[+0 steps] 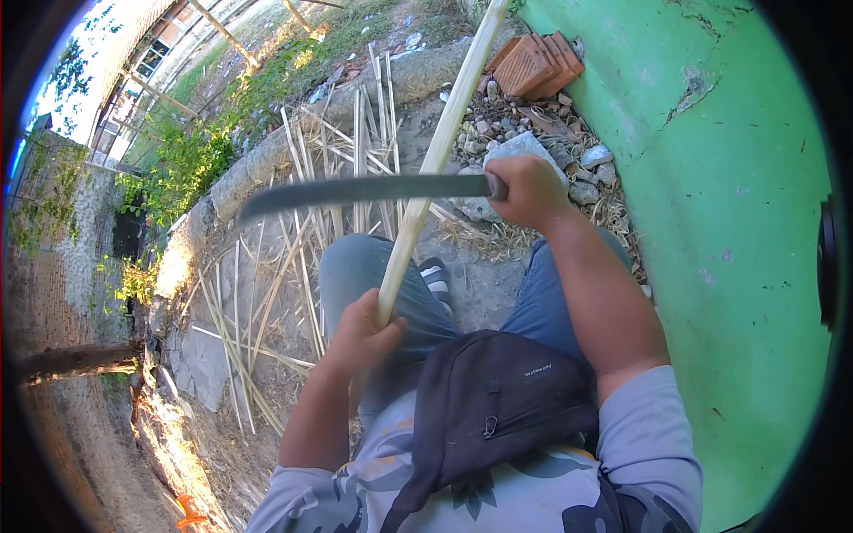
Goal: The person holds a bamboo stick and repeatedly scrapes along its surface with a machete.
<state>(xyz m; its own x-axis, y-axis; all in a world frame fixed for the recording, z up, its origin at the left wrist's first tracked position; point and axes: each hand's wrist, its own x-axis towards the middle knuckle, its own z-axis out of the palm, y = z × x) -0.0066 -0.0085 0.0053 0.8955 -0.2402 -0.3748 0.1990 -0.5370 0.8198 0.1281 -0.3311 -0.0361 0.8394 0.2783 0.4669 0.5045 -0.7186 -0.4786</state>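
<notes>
My left hand [362, 334] is closed around the lower end of a long pale strip of split wood or bamboo [435, 160], which slants up and away to the top of the view. In my right hand [529, 191] is the handle of a machete [364, 189]. Its dark, broad blade points left and lies across the strip, on the near side of it in the picture; I cannot tell if the two touch. Both hands are above my knees. Many thin pale strips [360, 142] lie scattered on the ground beyond and left of my legs.
A green wall [720, 222] rises close on my right. Stacked orange roof tiles [536, 67] and loose rubble [582, 173] lie along its foot. A low concrete kerb [258, 169] and green plants [200, 169] are at the far left. A dark bag [506, 400] hangs on my front.
</notes>
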